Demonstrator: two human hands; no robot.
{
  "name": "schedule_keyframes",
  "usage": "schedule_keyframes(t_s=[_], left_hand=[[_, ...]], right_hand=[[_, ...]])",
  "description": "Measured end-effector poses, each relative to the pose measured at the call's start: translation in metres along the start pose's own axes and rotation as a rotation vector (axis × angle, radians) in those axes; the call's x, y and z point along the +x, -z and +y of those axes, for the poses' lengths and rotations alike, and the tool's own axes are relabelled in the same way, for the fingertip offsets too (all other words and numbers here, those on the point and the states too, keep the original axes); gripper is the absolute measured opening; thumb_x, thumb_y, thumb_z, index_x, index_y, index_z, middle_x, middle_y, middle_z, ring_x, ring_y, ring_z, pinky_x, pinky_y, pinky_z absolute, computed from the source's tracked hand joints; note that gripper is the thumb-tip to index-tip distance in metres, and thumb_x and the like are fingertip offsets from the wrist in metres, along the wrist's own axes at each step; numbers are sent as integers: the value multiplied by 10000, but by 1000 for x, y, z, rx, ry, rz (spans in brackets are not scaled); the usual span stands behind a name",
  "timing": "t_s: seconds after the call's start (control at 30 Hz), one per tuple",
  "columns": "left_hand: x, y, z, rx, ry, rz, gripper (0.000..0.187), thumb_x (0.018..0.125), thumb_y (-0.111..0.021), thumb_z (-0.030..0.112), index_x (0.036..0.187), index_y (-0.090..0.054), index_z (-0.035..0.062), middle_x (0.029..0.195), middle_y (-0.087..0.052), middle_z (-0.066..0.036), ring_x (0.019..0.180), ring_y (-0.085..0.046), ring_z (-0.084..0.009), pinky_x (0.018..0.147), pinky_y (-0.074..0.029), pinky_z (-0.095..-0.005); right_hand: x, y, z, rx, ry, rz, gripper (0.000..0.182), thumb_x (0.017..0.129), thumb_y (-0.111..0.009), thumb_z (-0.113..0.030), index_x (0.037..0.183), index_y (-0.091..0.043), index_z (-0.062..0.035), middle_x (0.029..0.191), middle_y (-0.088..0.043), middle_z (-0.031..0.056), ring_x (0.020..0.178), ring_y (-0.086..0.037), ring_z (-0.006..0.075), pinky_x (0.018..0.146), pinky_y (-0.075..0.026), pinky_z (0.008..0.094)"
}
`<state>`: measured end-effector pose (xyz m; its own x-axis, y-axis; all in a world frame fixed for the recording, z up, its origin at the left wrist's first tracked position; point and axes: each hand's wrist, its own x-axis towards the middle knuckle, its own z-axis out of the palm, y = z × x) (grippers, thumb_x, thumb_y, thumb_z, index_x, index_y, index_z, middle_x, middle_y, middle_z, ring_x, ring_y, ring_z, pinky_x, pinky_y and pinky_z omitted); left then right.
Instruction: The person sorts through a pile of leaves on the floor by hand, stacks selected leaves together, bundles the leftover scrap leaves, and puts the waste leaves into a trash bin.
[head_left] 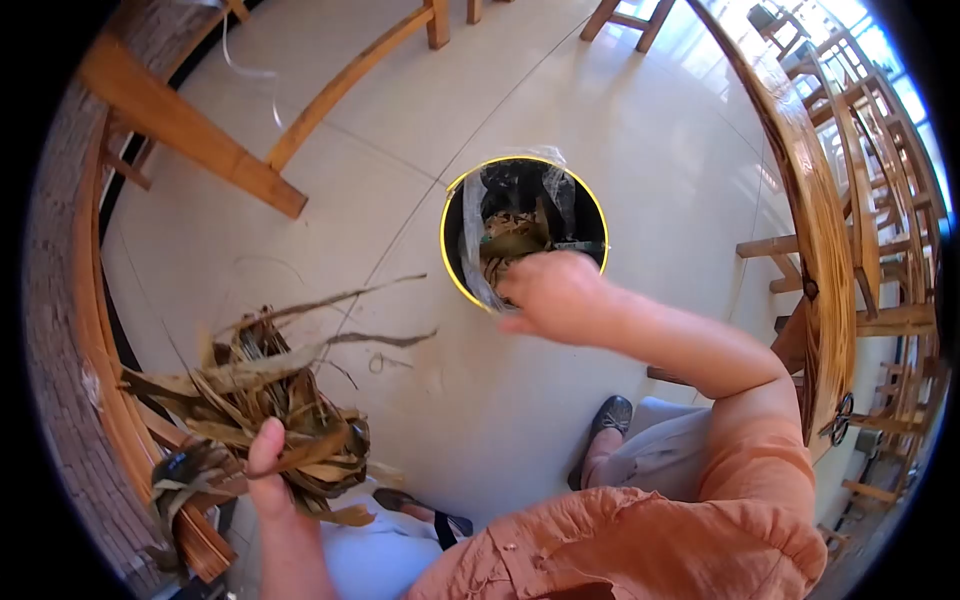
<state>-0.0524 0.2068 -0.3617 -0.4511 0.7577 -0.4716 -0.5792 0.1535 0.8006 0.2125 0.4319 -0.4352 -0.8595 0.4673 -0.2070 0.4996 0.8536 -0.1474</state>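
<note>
My left hand is closed around a large, loose bundle of long, dry brown leaves at the lower left. Several narrow strips stick out of the bundle toward the right. My right hand is over the near rim of a round black bucket with a yellow rim. Its thumb stands apart from the fingers, and nothing shows between them; the fingertips are slightly blurred. Inside the bucket is a clear plastic liner with brown leaf scraps at the bottom.
The bucket stands on a pale tiled floor. Wooden furniture legs are at the upper left. A wooden table edge runs along the right, with scissors near it. Stray leaf bits lie on the floor.
</note>
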Motion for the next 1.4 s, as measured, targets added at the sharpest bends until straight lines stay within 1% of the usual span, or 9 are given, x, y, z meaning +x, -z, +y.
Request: schedule_keyframes(t_s=[0.1, 0.17, 0.3, 0.4, 0.5, 0.67, 0.87, 1.27, 1.4], left_hand=[[-3, -7, 2, 30, -9, 88, 470, 804, -622, 304, 1166, -526, 20, 1033, -612, -119, 924, -598, -243, 819, -498, -374], [0, 2, 0, 34, -6, 112, 462, 805, -622, 304, 1161, -531, 23, 1037, -613, -116, 922, -600, -240, 818, -500, -373], [-3, -6, 2, 64, -1, 135, 447, 812, -616, 300, 1156, -537, 26, 1050, -613, -114, 924, -604, -240, 823, -502, -372], [-4, -4, 3, 88, 9, 171, 486, 792, -629, 297, 1179, -515, 26, 1053, -600, -110, 944, -590, -233, 841, -490, -359], [-6, -9, 4, 86, 10, 227, 475, 800, -621, 292, 1178, -517, 25, 1054, -600, -109, 944, -590, -232, 839, -491, -360], [-1, 2, 1, 42, 15, 126, 448, 816, -605, 271, 1177, -518, 20, 1060, -603, -114, 950, -591, -234, 842, -493, -368], [-1, -7, 0, 61, 11, 116, 448, 821, -609, 275, 1179, -521, 21, 1059, -610, -118, 944, -602, -240, 841, -498, -378], [-9, -22, 0, 58, -35, 113, 408, 845, -587, 283, 1150, -546, 16, 1036, -622, -117, 927, -609, -233, 827, -504, -363], [-6, -19, -1, 41, -69, 46, 397, 854, -574, 277, 1148, -548, 11, 1036, -623, -121, 926, -609, -232, 824, -505, -368]], right_hand=[[8, 36, 31, -42, 53, 374, 167, 877, -534, -276, 884, -632, -140, 877, -596, 65, 798, -617, 244, 654, -520, 374], [25, 53, 45, 118, -282, 213, 149, 855, -558, -182, 951, -619, -86, 912, -606, 93, 858, -603, 294, 743, -496, 393], [63, 1, 58, 198, 16, -134, 329, 811, -603, -214, 1121, -593, -107, 1063, -594, 129, 942, -601, 311, 795, -498, 404], [74, -45, 35, -171, -30, -296, 572, 804, -618, -197, 1342, -423, -201, 1271, -473, 132, 1059, -562, 331, 831, -493, 398], [71, -99, 45, -309, -73, -203, 569, 833, -582, -211, 1364, -379, -236, 1250, -475, 112, 949, -600, 336, 819, -511, 365], [75, -56, 66, -127, -72, -295, 256, 835, -517, -112, 1059, -632, -159, 1068, -582, 122, 957, -616, 288, 753, -527, 370], [50, 36, 82, 179, -202, -102, 291, 762, -521, 16, 968, -655, -138, 995, -581, 93, 986, -563, 287, 806, -475, 372], [29, 70, 78, 253, -97, 253, 286, 725, -509, 45, 930, -649, -97, 954, -587, 114, 923, -571, 312, 786, -471, 385], [26, 45, 55, 303, -6, 126, 404, 810, -591, -147, 1211, -539, -135, 1053, -584, 148, 1033, -557, 302, 884, -461, 397]])
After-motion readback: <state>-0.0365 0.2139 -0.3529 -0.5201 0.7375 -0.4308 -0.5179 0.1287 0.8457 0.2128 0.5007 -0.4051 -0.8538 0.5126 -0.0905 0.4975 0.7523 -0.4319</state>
